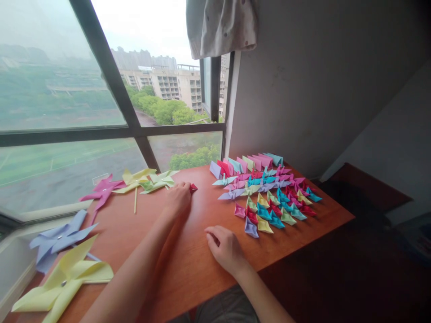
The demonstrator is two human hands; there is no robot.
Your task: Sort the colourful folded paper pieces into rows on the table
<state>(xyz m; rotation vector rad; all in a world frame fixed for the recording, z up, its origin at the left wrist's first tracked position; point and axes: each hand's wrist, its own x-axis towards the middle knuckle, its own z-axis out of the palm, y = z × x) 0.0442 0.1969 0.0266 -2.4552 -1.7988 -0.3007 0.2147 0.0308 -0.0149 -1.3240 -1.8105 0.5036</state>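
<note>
Near the window side of the wooden table, my left hand (179, 197) reaches out, its fingers hidden behind the back of the hand. A small red folded paper piece (193, 188) lies just right of those fingers; whether they grip it is unclear. Closer to me, my right hand (224, 248) rests on the table with its fingers curled together and nothing visible in them. To its right stand rows of colourful paper boats (264, 224), with paper cranes (254, 181) behind them and folded upright papers (248, 163) at the back.
Paper pinwheels line the left side of the table (202, 278): green (160, 180), pale yellow (134, 180), pink (103, 192), blue (59, 237) and a large yellow one (67, 282). A window frame (101, 133) borders the far left; a grey wall (286, 89) stands behind the right side.
</note>
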